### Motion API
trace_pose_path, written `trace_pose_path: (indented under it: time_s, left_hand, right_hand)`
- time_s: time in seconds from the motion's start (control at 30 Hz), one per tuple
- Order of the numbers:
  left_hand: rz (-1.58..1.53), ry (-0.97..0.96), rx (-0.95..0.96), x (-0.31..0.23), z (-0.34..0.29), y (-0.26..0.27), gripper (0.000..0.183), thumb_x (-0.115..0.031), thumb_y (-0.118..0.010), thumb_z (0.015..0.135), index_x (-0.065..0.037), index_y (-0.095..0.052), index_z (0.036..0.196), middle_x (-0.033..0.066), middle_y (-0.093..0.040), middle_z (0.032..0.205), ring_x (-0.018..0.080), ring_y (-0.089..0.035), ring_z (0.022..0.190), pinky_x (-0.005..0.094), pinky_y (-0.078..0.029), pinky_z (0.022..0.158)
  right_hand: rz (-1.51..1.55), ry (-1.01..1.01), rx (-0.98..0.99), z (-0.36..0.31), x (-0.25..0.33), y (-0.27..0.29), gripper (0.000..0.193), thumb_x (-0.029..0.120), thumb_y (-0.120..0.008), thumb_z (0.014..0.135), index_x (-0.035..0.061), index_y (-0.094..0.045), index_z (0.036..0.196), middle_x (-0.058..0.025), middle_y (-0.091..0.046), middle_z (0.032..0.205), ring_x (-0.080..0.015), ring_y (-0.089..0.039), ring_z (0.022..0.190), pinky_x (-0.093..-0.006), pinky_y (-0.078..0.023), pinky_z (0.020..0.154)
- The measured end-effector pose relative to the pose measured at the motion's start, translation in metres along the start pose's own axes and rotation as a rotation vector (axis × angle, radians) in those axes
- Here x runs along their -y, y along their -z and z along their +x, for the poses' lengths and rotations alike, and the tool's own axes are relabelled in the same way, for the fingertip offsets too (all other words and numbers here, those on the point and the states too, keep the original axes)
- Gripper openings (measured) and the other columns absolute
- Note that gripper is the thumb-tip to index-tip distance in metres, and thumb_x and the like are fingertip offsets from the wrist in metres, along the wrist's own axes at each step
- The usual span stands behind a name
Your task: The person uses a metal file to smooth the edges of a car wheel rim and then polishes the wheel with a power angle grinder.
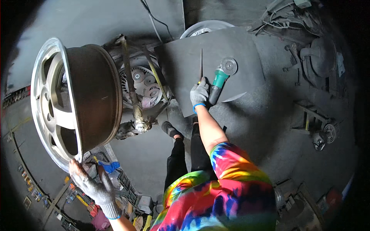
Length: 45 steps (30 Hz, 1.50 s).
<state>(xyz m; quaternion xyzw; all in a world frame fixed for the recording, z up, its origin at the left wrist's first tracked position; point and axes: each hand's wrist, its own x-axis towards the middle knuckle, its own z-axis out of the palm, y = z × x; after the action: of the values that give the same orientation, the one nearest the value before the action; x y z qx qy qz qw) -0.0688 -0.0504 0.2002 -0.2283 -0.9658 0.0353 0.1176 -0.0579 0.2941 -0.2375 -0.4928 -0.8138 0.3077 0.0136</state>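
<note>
A silver alloy wheel rim point(61, 117) with a dark barrel stands on edge at the left. My left hand point(94, 188), in a grey-white glove, reaches its lower lip; the fingertips touch the edge and the thumb stands apart. My right hand point(199, 93), gloved with a blue cuff edge, is over a dark board point(246, 57). Its fingers are closed around the near end of a thin pointed file point(201, 65), a bit of yellow showing at the grip. Right beside that hand lies a green and black angle grinder point(221, 79) with a round disc.
A worn metal stand point(132, 88) rises beside the rim. Behind it, a round basket point(142, 102) holds several discs. Another wheel point(206, 29) shows behind the board. Crates and clutter point(123, 184) lie at lower left. A small frame point(308, 115) and machinery point(320, 57) stand at the right.
</note>
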Motion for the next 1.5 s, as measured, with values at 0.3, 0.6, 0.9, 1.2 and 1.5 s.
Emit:
trace_pose_path:
  time_s: [0.3, 0.6, 0.9, 1.2, 1.5]
  left_hand:
    - [0.088, 0.171, -0.026, 0.014, -0.03, 0.001, 0.069, -0.005, -0.07, 0.089, 0.003, -0.042, 0.151, 0.0225, -0.051, 0.148, 0.038, -0.047, 0.138, 0.0476, -0.031, 0.119]
    - [-0.008, 0.192, -0.131, 0.034, -0.019, -0.003, 0.071, -0.01, -0.076, 0.084, -0.001, -0.047, 0.148, 0.022, -0.053, 0.145, 0.0411, -0.047, 0.138, 0.0503, -0.034, 0.116]
    - [-0.041, 0.276, -0.059, 0.026, -0.033, 0.021, 0.071, -0.024, -0.077, 0.083, -0.004, -0.05, 0.146, 0.0209, -0.051, 0.147, 0.041, -0.045, 0.139, 0.0527, -0.032, 0.116]
    - [-0.935, 0.196, -0.202, -0.06, -0.051, 0.037, 0.039, -0.015, -0.072, 0.087, -0.003, -0.068, 0.124, 0.0178, -0.07, 0.117, 0.0336, -0.066, 0.111, 0.0452, -0.051, 0.099]
    - [-2.348, -0.198, 1.033, -0.123, -0.038, -0.001, 0.066, -0.046, -0.062, 0.101, -0.003, -0.043, 0.147, 0.0075, -0.065, 0.123, 0.0124, -0.068, 0.09, 0.0294, -0.057, 0.081]
  right_hand:
    - [-0.492, 0.256, -0.386, -0.015, -0.007, 0.041, 0.061, 0.028, -0.069, 0.086, -0.0026, -0.049, 0.135, -0.0252, -0.059, 0.121, -0.0404, -0.061, 0.107, -0.0504, -0.047, 0.096]
    - [0.203, -0.089, 0.047, 0.067, -0.111, 0.009, 0.066, 0.038, -0.088, 0.073, -0.0089, -0.061, 0.111, -0.0243, -0.07, 0.106, -0.0383, -0.069, 0.091, -0.0467, -0.054, 0.083]
    - [0.983, -0.263, 0.334, 0.03, -0.102, 0.121, 0.034, 0.017, -0.075, 0.089, -0.0019, -0.064, 0.115, -0.0036, -0.062, 0.116, -0.0175, -0.056, 0.107, -0.0344, -0.042, 0.099]
    - [0.89, 0.149, 0.742, -0.152, 0.009, 0.372, 0.063, 0.015, -0.078, 0.085, -0.0006, -0.048, 0.138, -0.0102, -0.064, 0.112, -0.0223, -0.063, 0.103, -0.0391, -0.051, 0.093]
    - [1.478, 0.001, 1.558, -0.267, 0.118, 0.371, 0.09, 0.036, -0.09, 0.068, -0.0055, -0.048, 0.136, -0.0175, -0.066, 0.105, -0.0321, -0.067, 0.089, -0.0417, -0.054, 0.07]
